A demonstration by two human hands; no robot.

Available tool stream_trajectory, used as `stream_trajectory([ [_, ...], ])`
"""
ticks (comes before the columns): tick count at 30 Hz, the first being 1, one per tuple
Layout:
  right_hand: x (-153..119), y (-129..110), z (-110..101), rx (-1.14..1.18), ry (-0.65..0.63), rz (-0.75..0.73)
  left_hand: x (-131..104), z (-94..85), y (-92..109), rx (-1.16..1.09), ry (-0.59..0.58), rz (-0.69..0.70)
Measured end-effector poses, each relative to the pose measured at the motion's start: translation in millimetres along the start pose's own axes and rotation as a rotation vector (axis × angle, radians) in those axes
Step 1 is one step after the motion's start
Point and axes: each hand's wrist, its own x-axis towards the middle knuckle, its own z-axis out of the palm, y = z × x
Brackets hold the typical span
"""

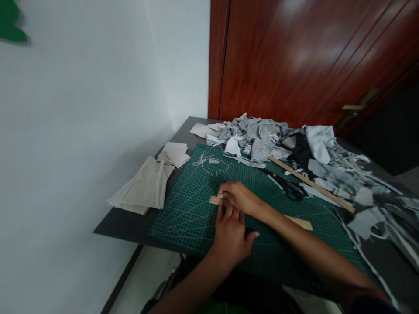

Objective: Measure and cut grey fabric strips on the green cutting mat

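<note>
My left hand (231, 233) lies over the green cutting mat (186, 200), fingers stretched forward and thumb spread to the side. Its fingertips press down beside a wooden ruler-like strip, whose left end (214, 200) shows past my hands. A similar wooden end (299, 223) appears beyond my right forearm; the stretch between is hidden. Just ahead of the left fingertips, my right hand (240, 197) is closed in a pinch at the strip's left end. Whatever sits between its fingers is too small or hidden to make out.
Black-handled scissors (290, 187) and a long wooden stick (310, 183) lie at the mat's right. A heap of grey and white fabric scraps (262, 135) covers the back. Folded cream cloth (144, 185) sits left, by the wall. Loose cord (209, 163) lies on the mat.
</note>
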Motion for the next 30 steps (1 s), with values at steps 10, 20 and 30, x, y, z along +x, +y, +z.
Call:
stream_trajectory([
  [10, -14, -13, -33, -0.13, -0.114, -0.006, 0, -0.8, 2, 0.03, -0.027, -0.013],
  [20, -18, -14, -42, -0.166, -0.154, -0.024, 0, -1.3, 2, 0.039, -0.023, -0.019],
  [30, -42, -4, -39, -0.175, -0.079, -0.006, 1, 0.4, 0, 0.038, -0.004, -0.011],
])
